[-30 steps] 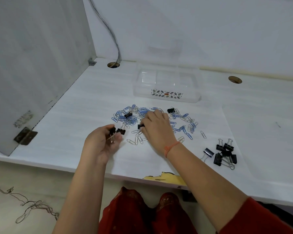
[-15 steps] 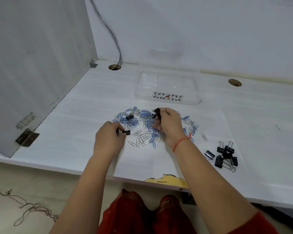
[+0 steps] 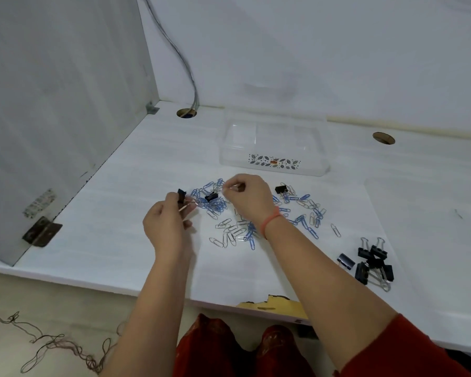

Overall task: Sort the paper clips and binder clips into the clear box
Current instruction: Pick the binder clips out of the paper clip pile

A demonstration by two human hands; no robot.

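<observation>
So the person's left hand (image 3: 172, 221) is gripping a black binder clip (image 3: 181, 199) left of centre in the frame, fingers curled tight round it. The right hand (image 3: 249, 198) is pinching a thin bit of wire (image 3: 229, 188) over the paper clips (image 3: 230, 229) mid-frame; can't tell what it belongs to. The clear box (image 3: 234, 164) is sitting upper middle on the bench (image 3: 120, 227), looking empty. A binder clip stash (image 3: 370, 263) is lying lower right. Best bet is lifting each black one straight up so its wire handles aren't dragging paper clips along.

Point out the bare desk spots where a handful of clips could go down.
Bare: between the side panel and the left hand; right of the clear box. Crowded: the paper clips around the right hand, the binder clip heap.
</observation>
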